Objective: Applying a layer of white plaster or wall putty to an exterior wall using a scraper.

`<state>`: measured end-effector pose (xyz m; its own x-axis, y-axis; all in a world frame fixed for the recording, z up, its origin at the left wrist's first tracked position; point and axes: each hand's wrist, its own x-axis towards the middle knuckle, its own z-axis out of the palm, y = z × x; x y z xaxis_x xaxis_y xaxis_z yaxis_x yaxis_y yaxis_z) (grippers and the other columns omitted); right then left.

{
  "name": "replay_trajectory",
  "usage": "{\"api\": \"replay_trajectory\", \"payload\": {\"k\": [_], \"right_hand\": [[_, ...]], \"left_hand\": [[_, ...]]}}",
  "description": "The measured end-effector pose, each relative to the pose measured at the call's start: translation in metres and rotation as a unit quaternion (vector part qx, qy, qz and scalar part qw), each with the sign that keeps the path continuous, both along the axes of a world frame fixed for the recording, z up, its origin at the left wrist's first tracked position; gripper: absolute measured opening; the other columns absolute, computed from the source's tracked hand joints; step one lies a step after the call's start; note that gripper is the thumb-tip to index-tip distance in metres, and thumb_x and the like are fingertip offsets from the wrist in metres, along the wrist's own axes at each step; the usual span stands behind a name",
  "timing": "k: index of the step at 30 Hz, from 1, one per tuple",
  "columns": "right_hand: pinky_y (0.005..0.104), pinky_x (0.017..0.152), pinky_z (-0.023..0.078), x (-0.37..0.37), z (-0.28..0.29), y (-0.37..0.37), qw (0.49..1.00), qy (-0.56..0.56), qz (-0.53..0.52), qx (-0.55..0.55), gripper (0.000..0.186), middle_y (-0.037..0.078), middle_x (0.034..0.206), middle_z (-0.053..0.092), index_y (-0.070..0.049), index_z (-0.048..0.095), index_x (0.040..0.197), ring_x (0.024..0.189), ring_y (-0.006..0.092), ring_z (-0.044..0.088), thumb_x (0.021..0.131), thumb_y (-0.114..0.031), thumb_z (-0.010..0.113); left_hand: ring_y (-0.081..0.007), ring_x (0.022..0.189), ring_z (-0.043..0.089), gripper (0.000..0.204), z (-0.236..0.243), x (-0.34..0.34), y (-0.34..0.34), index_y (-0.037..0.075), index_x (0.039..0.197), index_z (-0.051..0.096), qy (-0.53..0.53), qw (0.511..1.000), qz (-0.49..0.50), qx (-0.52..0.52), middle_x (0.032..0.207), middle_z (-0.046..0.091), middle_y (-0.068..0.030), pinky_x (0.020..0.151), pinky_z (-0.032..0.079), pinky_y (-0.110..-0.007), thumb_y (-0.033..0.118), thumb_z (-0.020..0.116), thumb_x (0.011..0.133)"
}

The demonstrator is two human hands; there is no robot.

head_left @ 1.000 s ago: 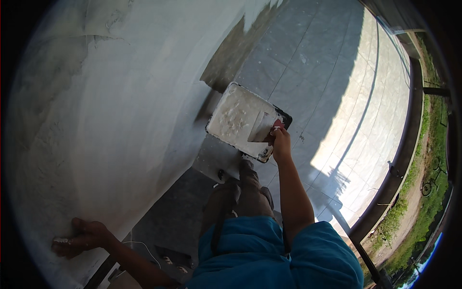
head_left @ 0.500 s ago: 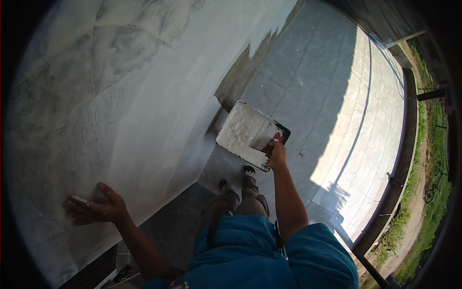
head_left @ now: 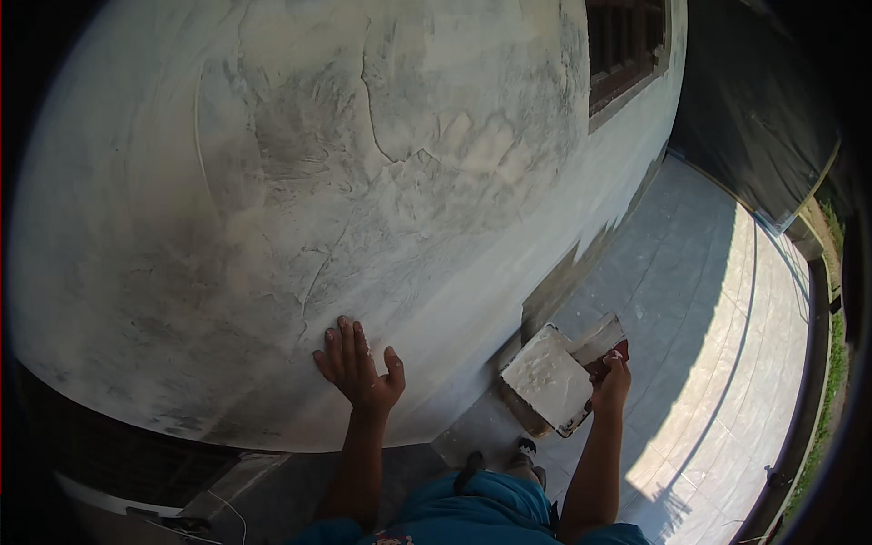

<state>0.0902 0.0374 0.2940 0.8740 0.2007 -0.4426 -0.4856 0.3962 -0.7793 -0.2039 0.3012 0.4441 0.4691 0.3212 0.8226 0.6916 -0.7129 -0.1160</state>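
Your left hand (head_left: 357,368) lies flat on the wall (head_left: 300,209), fingers spread and open, pressed against rough grey-white plaster with cracks and trowel marks running across it. Higher to the right, a dark barred window (head_left: 627,45) is set in the same wall. Further right, your right hand (head_left: 610,381) is closed around the edge of a square board (head_left: 548,379) coated in pale plaster, held just off the wall's base. Below and beyond it stretches a tiled floor (head_left: 727,318), half shaded, half sunlit, edged by grass (head_left: 831,363).
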Motion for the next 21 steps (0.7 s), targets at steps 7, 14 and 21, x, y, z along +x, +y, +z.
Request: {"api": "replay_trajectory", "payload": {"k": [7, 14, 21], "right_hand": [[0.0265, 0.057, 0.043, -0.040, 0.278, 0.125, 0.935, -0.320, 0.093, 0.120, 0.016, 0.004, 0.080, 0.065, 0.000, 0.062, 0.101, 0.065, 0.0109, 0.056, 0.089, -0.007, 0.054], [0.0393, 0.077, 0.053, -0.117, 0.361, 0.211, 0.677, -0.719, -0.072, -0.142, 0.041, 0.018, 0.096, 0.069, 0.000, 0.059, 0.127, 0.086, 0.0316, 0.063, 0.086, -0.004, 0.060], [0.0327, 0.069, 0.055, -0.204, 0.319, 0.204, 0.624, -0.760, -0.040, -0.178, 0.053, 0.013, 0.101, 0.071, 0.004, 0.059, 0.125, 0.079, 0.0245, 0.063, 0.075, -0.006, 0.069]], "left_hand": [[-0.0394, 0.145, 0.033, 0.045, 0.106, -0.019, -0.006, -0.003, 0.131, 0.057, -0.103, 0.987, -0.122, 0.028, 0.142, 0.055, -0.0180, 0.119, 0.011, -0.059, 0.022, 0.050, 0.094], [-0.0441, 0.147, 0.026, 0.047, 0.157, -0.051, 0.011, -0.002, 0.140, 0.048, -0.136, 0.978, -0.104, 0.122, 0.148, 0.047, -0.0190, 0.118, 0.004, -0.063, 0.019, 0.049, 0.098], [-0.0446, 0.147, 0.026, 0.049, 0.156, -0.057, 0.016, -0.006, 0.140, 0.046, -0.137, 0.978, -0.098, 0.123, 0.147, 0.046, -0.0226, 0.119, 0.004, -0.061, 0.018, 0.046, 0.097]]}}
